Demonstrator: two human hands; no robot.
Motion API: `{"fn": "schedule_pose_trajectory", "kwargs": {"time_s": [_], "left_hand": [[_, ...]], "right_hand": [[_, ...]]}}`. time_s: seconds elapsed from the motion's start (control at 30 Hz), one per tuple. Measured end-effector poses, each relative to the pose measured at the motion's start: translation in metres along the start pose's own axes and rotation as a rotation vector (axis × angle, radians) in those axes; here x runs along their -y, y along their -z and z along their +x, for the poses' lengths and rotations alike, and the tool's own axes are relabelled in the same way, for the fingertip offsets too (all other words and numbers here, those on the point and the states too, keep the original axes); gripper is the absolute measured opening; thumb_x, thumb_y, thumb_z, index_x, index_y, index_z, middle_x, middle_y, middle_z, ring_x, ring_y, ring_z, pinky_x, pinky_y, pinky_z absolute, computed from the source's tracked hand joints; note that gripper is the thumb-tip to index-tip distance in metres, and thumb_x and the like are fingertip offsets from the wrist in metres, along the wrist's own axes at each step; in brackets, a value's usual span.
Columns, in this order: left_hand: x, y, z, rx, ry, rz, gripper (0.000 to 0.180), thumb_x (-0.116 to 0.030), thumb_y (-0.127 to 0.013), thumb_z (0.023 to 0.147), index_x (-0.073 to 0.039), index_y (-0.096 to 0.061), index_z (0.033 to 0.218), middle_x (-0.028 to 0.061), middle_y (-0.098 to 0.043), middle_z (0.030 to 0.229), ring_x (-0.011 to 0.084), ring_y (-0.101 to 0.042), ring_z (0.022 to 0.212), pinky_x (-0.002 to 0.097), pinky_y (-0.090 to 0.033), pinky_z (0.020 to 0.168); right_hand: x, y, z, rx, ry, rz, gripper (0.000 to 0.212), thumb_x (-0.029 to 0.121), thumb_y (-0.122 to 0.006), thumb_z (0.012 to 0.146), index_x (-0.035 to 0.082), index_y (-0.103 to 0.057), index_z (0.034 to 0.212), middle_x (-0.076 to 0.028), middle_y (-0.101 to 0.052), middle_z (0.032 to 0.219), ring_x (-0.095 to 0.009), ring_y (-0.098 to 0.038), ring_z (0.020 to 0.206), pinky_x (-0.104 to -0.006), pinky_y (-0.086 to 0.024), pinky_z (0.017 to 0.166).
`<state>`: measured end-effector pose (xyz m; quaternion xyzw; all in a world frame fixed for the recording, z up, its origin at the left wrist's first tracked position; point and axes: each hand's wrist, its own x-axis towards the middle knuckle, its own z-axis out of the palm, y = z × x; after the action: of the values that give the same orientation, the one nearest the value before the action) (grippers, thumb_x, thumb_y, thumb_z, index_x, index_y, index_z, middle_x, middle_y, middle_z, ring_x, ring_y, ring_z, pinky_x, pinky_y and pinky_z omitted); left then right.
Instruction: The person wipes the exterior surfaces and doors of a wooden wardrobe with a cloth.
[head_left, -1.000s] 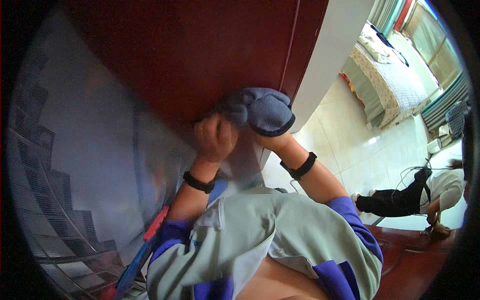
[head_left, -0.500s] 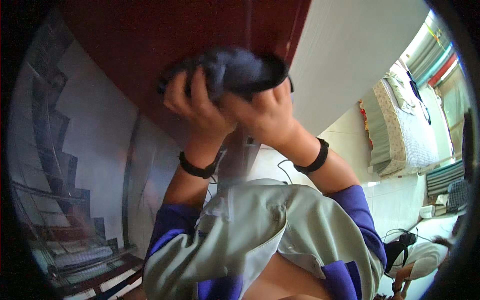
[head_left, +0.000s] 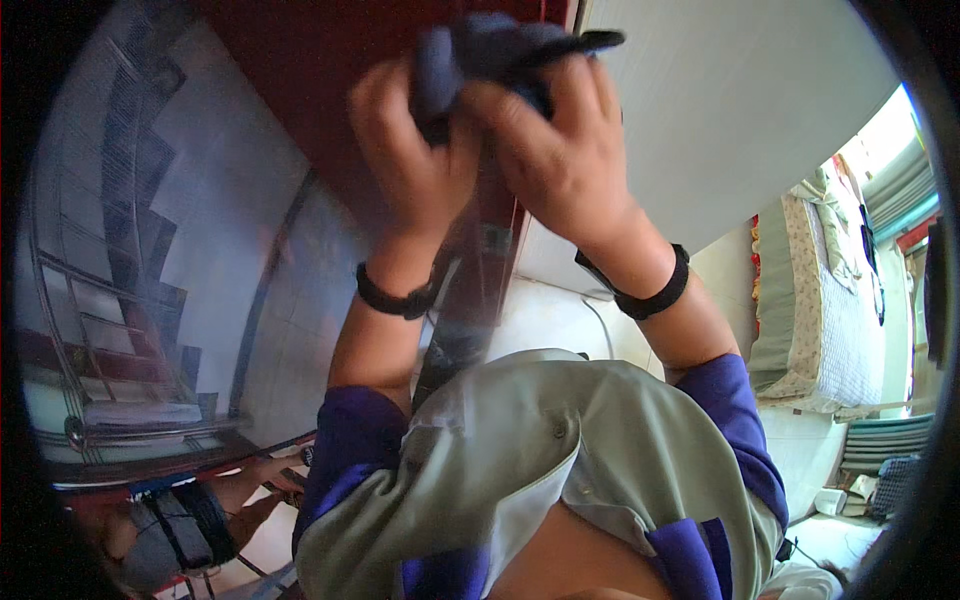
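Both my hands are raised in front of me at the top of the view, holding a soft, dark blue-grey cloth item (head_left: 475, 48) with a thin black flap at its right end. Its exact kind is blurred. My left hand (head_left: 408, 150) grips its left side, fingers partly hidden behind it. On the other side my right hand (head_left: 570, 165) has its thumb bent against the near face and its fingers curled round toward the black flap. Each wrist wears a black band. Behind the item stands a dark red panel (head_left: 330, 90).
Right of the red panel is a wide pale panel (head_left: 720, 110). A bed (head_left: 835, 310) with a patterned cover stands further right, near curtains (head_left: 890, 440). At the left are a metal rack (head_left: 90, 330) and, lower down, another person (head_left: 180, 530). A cable (head_left: 600, 320) lies on the pale floor.
Both hands have moved up and slightly right with the cloth item, which has tilted and bunched, its black flap now looking thinner. The view has turned, bringing a person in at the lower left.
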<state>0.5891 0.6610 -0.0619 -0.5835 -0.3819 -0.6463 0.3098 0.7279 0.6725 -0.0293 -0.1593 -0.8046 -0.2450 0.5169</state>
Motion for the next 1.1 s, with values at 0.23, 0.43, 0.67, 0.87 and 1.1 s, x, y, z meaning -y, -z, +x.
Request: {"fn": "schedule_pose_trajectory", "kwargs": {"time_s": [0.23,0.43,0.67,0.87,1.1], "left_hand": [[-0.017,0.001,-0.067,0.023,0.097,0.028,0.05,-0.032,-0.067,0.076,-0.002,-0.043,0.107,0.0181,-0.048,0.101,0.0333,-0.045,0.09,0.0428,-0.038,0.079],[-0.072,0.01,-0.089,0.304,-0.106,-0.058,0.035,-0.011,-0.061,0.079,-0.001,-0.046,0.109,0.016,-0.051,0.097,0.0323,-0.048,0.086,0.0425,-0.04,0.077],[-0.092,-0.07,-0.078,0.499,-0.052,-0.233,0.035,0.001,-0.053,0.077,0.0,-0.047,0.111,0.0156,-0.05,0.096,0.0303,-0.05,0.087,0.0404,-0.043,0.075],[-0.106,-0.15,-0.046,0.278,-0.029,-0.231,0.027,-0.003,-0.054,0.074,-0.001,-0.053,0.101,0.0142,-0.053,0.088,0.0309,-0.053,0.081,0.039,-0.045,0.07],[-0.096,-0.279,0.0,-0.004,-0.063,-0.222,0.032,-0.01,-0.055,0.081,-0.004,-0.05,0.113,0.0127,-0.055,0.108,0.0307,-0.05,0.1,0.0423,-0.038,0.086]], "right_hand": [[0.017,0.004,-0.05,0.222,-0.087,0.136,0.021,0.018,-0.055,0.066,0.017,-0.058,0.087,-0.007,-0.044,0.084,-0.026,-0.046,0.078,-0.0369,-0.041,0.064],[0.003,0.04,-0.096,0.048,-0.337,0.195,0.025,0.013,-0.064,0.062,0.013,-0.058,0.086,-0.01,-0.043,0.081,-0.029,-0.047,0.076,-0.0362,-0.041,0.061],[-0.044,0.094,-0.127,0.112,-0.616,-0.063,0.04,-0.002,-0.062,0.057,0.011,-0.056,0.094,-0.011,-0.045,0.089,-0.032,-0.046,0.082,-0.0386,-0.041,0.068],[-0.094,0.11,-0.123,0.177,-0.592,-0.181,0.041,-0.001,-0.063,0.058,0.014,-0.055,0.095,-0.011,-0.044,0.089,-0.031,-0.045,0.081,-0.0381,-0.041,0.067],[-0.209,0.103,-0.082,0.0,-0.463,-0.539,0.044,0.004,-0.062,0.062,0.019,-0.057,0.103,-0.012,-0.044,0.094,-0.031,-0.044,0.091,-0.0414,-0.038,0.078]]}}
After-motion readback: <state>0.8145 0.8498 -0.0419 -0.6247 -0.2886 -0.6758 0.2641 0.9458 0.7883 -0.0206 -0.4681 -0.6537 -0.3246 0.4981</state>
